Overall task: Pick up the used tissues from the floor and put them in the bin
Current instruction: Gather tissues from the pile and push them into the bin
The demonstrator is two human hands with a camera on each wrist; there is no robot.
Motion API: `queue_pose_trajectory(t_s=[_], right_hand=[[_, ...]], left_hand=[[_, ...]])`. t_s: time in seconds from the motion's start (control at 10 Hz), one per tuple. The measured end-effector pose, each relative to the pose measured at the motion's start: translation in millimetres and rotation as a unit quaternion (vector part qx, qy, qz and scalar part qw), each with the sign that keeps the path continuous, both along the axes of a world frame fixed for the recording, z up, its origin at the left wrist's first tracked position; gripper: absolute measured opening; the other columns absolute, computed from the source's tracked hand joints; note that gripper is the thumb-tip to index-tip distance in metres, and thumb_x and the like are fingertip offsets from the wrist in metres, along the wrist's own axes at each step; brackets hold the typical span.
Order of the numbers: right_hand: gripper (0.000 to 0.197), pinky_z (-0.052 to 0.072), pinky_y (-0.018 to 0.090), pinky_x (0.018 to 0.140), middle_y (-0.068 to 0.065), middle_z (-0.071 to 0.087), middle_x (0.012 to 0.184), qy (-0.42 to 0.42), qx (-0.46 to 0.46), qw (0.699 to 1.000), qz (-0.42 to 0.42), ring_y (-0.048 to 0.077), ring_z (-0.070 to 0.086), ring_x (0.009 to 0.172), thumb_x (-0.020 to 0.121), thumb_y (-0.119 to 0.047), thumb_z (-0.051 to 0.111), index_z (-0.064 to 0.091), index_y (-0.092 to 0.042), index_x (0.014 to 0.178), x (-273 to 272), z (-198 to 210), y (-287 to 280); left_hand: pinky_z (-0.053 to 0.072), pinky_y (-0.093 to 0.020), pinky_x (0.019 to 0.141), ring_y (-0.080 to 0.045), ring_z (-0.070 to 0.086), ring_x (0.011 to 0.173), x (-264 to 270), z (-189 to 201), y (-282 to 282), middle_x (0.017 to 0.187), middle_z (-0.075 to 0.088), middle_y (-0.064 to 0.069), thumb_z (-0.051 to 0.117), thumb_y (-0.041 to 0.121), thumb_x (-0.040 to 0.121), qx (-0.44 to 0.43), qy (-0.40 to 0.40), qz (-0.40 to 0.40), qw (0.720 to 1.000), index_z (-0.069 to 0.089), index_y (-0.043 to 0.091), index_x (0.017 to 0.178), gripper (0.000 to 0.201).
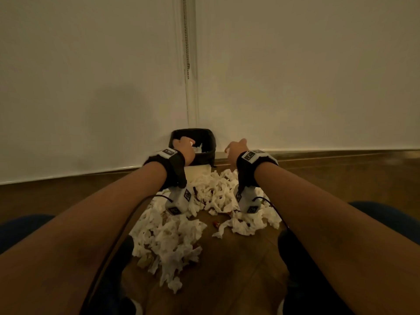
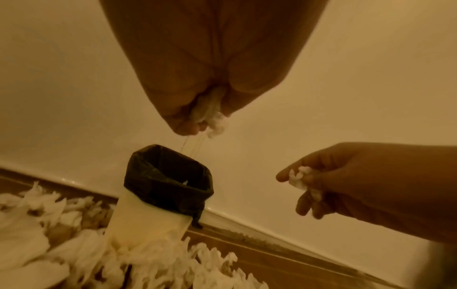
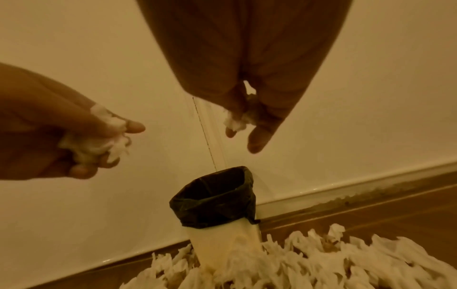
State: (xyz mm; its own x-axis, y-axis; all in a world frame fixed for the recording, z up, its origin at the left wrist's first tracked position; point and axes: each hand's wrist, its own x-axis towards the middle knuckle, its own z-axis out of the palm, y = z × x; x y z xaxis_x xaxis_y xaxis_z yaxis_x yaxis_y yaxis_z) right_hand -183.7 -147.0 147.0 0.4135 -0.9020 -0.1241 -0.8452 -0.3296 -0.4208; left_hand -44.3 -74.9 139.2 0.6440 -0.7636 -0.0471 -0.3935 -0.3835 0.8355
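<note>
A small white bin (image 1: pixel 197 170) lined with a black bag (image 1: pixel 210 142) stands against the wall; bits of white tissue lie inside it. My left hand (image 1: pixel 184 145) hovers over the bin's opening and grips a crumpled tissue (image 2: pixel 213 115). My right hand (image 1: pixel 236 148) is just right of the bin, raised above the floor, pinching another tissue wad (image 3: pixel 237 120). A large heap of crumpled white tissues (image 1: pixel 177 233) covers the wooden floor between the bin and my knees.
A white wall (image 1: pixel 91 87) with a skirting board (image 1: pixel 318 153) runs behind the bin. A beaded cord (image 1: pixel 186 37) hangs down the wall above the bin. My dark-clad knees (image 1: pixel 375 214) flank the heap. Cables run from the wrist cameras.
</note>
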Motion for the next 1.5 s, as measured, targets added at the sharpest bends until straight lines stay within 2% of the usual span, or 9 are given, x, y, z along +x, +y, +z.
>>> queue_pose_trajectory(t_s=[0.1, 0.3, 0.4, 0.5, 0.6, 0.8, 0.9, 1.1, 1.5], right_hand=[[0.040, 0.036, 0.033, 0.104, 0.014, 0.045, 0.138, -0.023, -0.008, 0.999, 0.031, 0.029, 0.045, 0.125, 0.092, -0.012, 0.054, 0.049, -0.006, 0.131, 13, 0, -23], [0.031, 0.050, 0.033, 0.092, 0.012, 0.066, 0.110, -0.177, 0.102, 0.977, -0.066, 0.028, 0.062, 0.102, 0.081, -0.019, 0.072, 0.067, -0.005, 0.108, 40, -23, -54], [0.030, 0.052, 0.029, 0.084, 0.007, 0.068, 0.103, -0.240, 0.172, 0.949, -0.109, 0.022, 0.064, 0.090, 0.081, -0.023, 0.071, 0.068, -0.007, 0.106, 52, -48, -80], [0.025, 0.053, 0.018, 0.057, 0.008, 0.068, 0.110, -0.328, 0.237, 0.907, -0.115, 0.009, 0.060, 0.066, 0.084, -0.013, 0.066, 0.066, -0.009, 0.109, 67, -66, -97], [0.027, 0.053, 0.018, 0.056, 0.010, 0.066, 0.113, -0.361, 0.244, 0.893, -0.111, 0.008, 0.062, 0.067, 0.085, -0.008, 0.064, 0.064, -0.008, 0.112, 88, -78, -112], [0.041, 0.049, 0.038, 0.096, 0.012, 0.062, 0.121, -0.323, 0.212, 0.918, -0.094, 0.027, 0.061, 0.105, 0.084, -0.015, 0.062, 0.058, -0.012, 0.125, 126, -99, -121], [0.048, 0.048, 0.041, 0.098, 0.017, 0.056, 0.129, -0.332, 0.237, 0.909, -0.088, 0.032, 0.056, 0.116, 0.085, -0.006, 0.058, 0.050, -0.009, 0.132, 126, -108, -121], [0.029, 0.053, 0.041, 0.089, 0.024, 0.062, 0.117, -0.364, 0.254, 0.887, -0.129, 0.035, 0.062, 0.107, 0.092, -0.013, 0.049, 0.059, 0.003, 0.116, 104, -113, -110], [0.025, 0.051, 0.023, 0.054, 0.016, 0.068, 0.109, -0.256, 0.222, 0.931, -0.137, 0.014, 0.060, 0.064, 0.090, -0.013, 0.053, 0.062, -0.005, 0.112, 22, -153, -72]], left_hand=[[0.044, -0.033, 0.055, -0.019, 0.045, 0.070, 16, 7, -12, 0.107, 0.040, -0.012, 0.050, 0.009, 0.092, -0.129, 0.177, 0.128, 0.967, 0.029, 0.020, 0.082, 0.026], [0.050, -0.039, 0.091, -0.035, 0.053, 0.111, 50, -8, -34, 0.131, 0.047, -0.018, 0.050, 0.007, 0.092, -0.079, 0.140, 0.042, 0.986, 0.050, 0.010, 0.129, 0.037], [0.057, -0.032, 0.059, -0.022, 0.063, 0.079, 61, -26, -54, 0.103, 0.060, -0.008, 0.068, 0.013, 0.083, -0.083, 0.116, 0.042, 0.989, 0.058, 0.014, 0.102, 0.022], [0.055, -0.029, 0.053, -0.024, 0.066, 0.075, 74, -41, -75, 0.103, 0.064, -0.009, 0.069, 0.017, 0.082, -0.064, 0.116, 0.029, 0.991, 0.058, 0.015, 0.100, 0.021], [0.055, -0.041, 0.082, -0.030, 0.064, 0.096, 90, -55, -99, 0.112, 0.065, -0.012, 0.062, 0.024, 0.088, -0.017, 0.016, 0.016, 1.000, 0.061, 0.014, 0.114, 0.028], [0.046, -0.042, 0.096, -0.033, 0.056, 0.109, 106, -79, -125, 0.128, 0.052, -0.018, 0.050, 0.027, 0.093, 0.035, -0.022, 0.009, 0.999, 0.039, 0.022, 0.139, 0.048], [0.046, -0.043, 0.098, -0.032, 0.055, 0.114, 108, -89, -125, 0.132, 0.050, -0.015, 0.045, 0.027, 0.096, 0.051, 0.029, 0.021, 0.998, 0.029, 0.018, 0.144, 0.052], [0.050, -0.044, 0.090, -0.032, 0.060, 0.105, 95, -93, -108, 0.114, 0.064, -0.016, 0.032, 0.024, 0.100, 0.033, 0.012, 0.016, 0.999, 0.064, 0.003, 0.110, 0.040], [0.051, -0.033, 0.084, -0.025, 0.061, 0.096, 18, -149, -38, 0.108, 0.066, -0.010, 0.042, 0.009, 0.093, 0.121, 0.001, -0.068, 0.990, 0.067, 0.012, 0.096, 0.025]])
